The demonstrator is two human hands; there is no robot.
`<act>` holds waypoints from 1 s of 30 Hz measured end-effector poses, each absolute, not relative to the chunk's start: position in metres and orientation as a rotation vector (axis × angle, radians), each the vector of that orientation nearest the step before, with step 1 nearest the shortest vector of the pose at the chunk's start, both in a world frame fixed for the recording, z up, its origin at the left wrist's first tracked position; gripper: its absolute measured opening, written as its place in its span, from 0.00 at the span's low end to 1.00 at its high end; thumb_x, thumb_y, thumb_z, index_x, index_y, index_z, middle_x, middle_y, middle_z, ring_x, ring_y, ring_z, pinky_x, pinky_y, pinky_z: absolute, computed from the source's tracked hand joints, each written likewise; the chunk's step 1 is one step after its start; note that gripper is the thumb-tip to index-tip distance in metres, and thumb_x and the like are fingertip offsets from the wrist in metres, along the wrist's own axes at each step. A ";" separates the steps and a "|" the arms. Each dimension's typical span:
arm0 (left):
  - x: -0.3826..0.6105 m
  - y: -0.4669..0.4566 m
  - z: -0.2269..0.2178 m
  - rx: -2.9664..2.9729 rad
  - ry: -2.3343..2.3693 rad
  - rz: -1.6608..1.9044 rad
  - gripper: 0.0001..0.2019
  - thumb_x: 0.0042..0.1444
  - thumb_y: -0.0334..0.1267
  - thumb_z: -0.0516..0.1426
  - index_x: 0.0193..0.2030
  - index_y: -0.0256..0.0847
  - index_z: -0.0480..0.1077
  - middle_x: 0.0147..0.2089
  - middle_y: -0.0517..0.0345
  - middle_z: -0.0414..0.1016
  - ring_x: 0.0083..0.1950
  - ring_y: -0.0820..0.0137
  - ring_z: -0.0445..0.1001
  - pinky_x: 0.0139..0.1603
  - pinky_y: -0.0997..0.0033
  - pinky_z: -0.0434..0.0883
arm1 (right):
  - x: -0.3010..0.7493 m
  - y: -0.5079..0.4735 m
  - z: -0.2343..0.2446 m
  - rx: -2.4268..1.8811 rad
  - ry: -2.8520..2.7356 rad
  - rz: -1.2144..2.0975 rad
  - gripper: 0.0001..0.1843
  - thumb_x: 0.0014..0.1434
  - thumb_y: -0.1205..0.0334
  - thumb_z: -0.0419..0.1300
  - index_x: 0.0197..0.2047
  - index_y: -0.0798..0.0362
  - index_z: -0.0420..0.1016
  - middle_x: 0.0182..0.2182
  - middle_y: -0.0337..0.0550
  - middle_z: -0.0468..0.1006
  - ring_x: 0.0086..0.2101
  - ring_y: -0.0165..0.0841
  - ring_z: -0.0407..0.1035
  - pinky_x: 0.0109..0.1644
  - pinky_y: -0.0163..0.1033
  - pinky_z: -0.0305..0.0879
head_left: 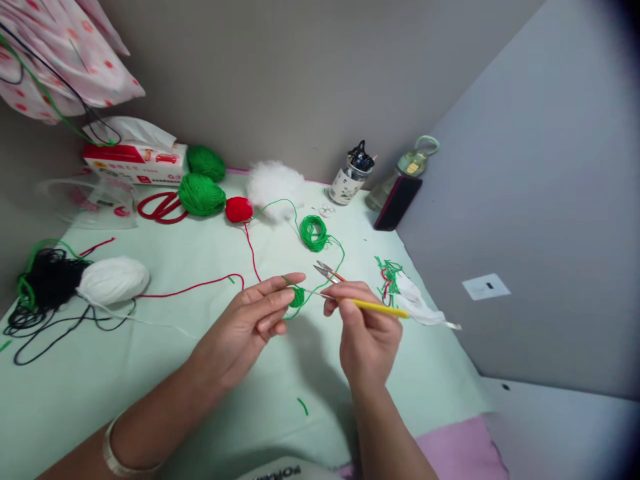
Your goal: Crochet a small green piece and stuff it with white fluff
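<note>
My left hand [255, 317] pinches a small green crochet piece [297, 297] between thumb and fingers, with green yarn running over the forefinger. In my right hand [367, 327] is a crochet hook with a yellow handle [380, 307], gripped like a pen. Its thin metal shaft points left and reaches the crochet piece; whether the tip is inside a stitch I cannot tell. Green yarn leads from the piece toward a wound green coil [313, 233] behind. Small scissors [327, 271] lie just beyond my right hand, their blades apart and handles partly hidden.
At the back stand green yarn balls [202, 195], a red crocheted ball [239, 209], white stuffing [275, 187], a pen jar [350, 180], a bottle [390, 180] and a phone [399, 203]. White yarn [115, 280] and black yarn [50, 280] lie left; yarn scraps [390, 277] lie right.
</note>
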State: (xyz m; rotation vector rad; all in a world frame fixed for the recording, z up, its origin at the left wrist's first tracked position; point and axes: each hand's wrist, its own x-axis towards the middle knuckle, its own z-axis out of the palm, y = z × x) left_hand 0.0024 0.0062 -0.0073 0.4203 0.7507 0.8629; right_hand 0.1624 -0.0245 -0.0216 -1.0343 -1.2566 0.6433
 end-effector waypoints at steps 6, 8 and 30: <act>0.003 0.002 -0.008 0.677 0.830 0.935 0.14 0.57 0.39 0.69 0.51 0.46 0.83 0.39 0.60 0.76 0.28 0.79 0.64 0.29 0.78 0.69 | 0.156 -0.020 -0.025 -1.026 -1.126 0.920 0.07 0.66 0.57 0.66 0.41 0.46 0.86 0.36 0.43 0.83 0.32 0.33 0.72 0.37 0.41 0.70; 0.004 0.001 -0.008 0.703 0.827 0.913 0.15 0.58 0.40 0.69 0.53 0.46 0.82 0.40 0.59 0.78 0.29 0.77 0.66 0.31 0.76 0.70 | 0.156 -0.020 -0.027 -1.046 -1.099 0.927 0.06 0.66 0.58 0.66 0.41 0.46 0.86 0.37 0.42 0.84 0.33 0.33 0.72 0.38 0.41 0.70; 0.001 0.002 -0.007 0.517 0.688 0.763 0.19 0.57 0.36 0.67 0.56 0.43 0.81 0.25 0.70 0.61 0.21 0.82 0.44 0.25 0.77 0.61 | 0.167 -0.010 -0.020 -0.975 -0.768 1.292 0.15 0.61 0.48 0.68 0.32 0.50 0.79 0.24 0.37 0.74 0.23 0.28 0.63 0.26 0.34 0.65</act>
